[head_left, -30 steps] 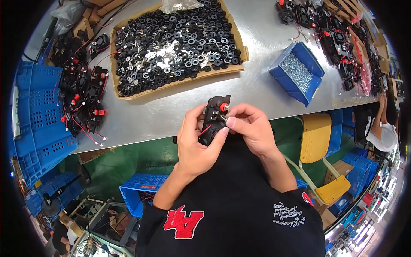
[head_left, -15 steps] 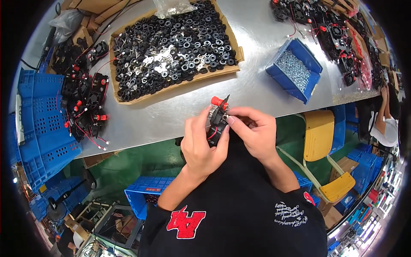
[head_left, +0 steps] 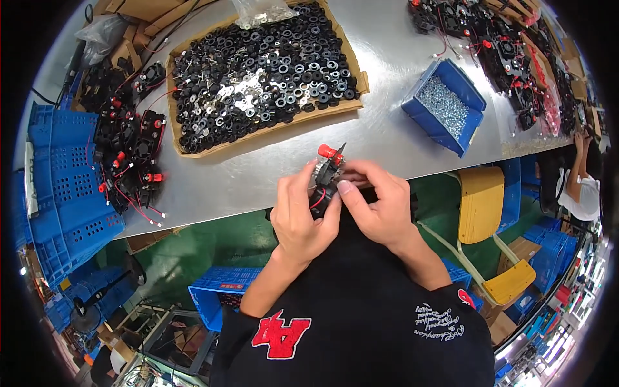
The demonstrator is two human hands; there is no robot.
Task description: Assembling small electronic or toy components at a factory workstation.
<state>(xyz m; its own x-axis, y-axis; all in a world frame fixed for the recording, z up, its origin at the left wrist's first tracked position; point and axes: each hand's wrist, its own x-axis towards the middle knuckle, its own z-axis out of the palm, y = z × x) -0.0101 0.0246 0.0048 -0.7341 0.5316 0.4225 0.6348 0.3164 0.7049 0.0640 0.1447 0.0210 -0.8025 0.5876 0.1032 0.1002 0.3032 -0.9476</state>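
Over the front edge of the steel table, my left hand grips a small black fan assembly with a red cylindrical fitting on top, a metal finned part and a red wire loop. My right hand is at the assembly's right side, thumb against it and curled forefinger just above. The forefinger is slightly blurred, and any small part between these fingertips is hidden. Beyond my hands lies a shallow cardboard tray filled with black ring-shaped parts and washers. To its right stands a blue bin of small silvery hardware.
More black fan assemblies with red fittings and wires are piled at left, beside a blue perforated crate. Another pile runs along the far right. A yellow chair stands beyond the table edge; another person is at far right.
My right thumb has slid down along the assembly, and the right forefinger has shifted slightly left and curled more. My left hand keeps its hold, almost unmoved.
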